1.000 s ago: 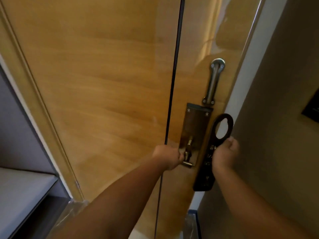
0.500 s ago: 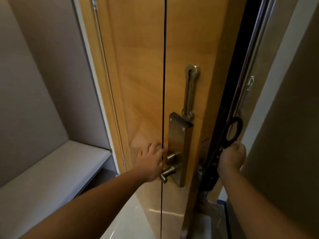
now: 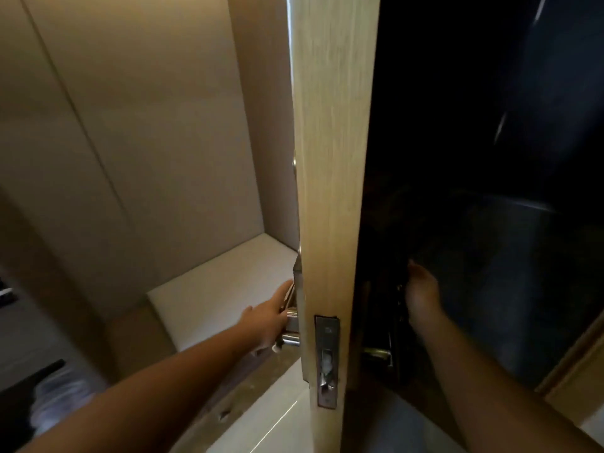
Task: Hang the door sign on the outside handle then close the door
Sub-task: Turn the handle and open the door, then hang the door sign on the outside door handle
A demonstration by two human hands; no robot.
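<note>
Dim hallway beyond light wooden door edge. Your right hand grips dark door sign, long axis vertical, just above brass outside handle; left hand, fingers spread, rests on silver inside handle.

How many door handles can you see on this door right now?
2. The inside handle is on the door's left face, at the left hand. The outside handle shows dimly on the dark right face, below the right hand.
</note>
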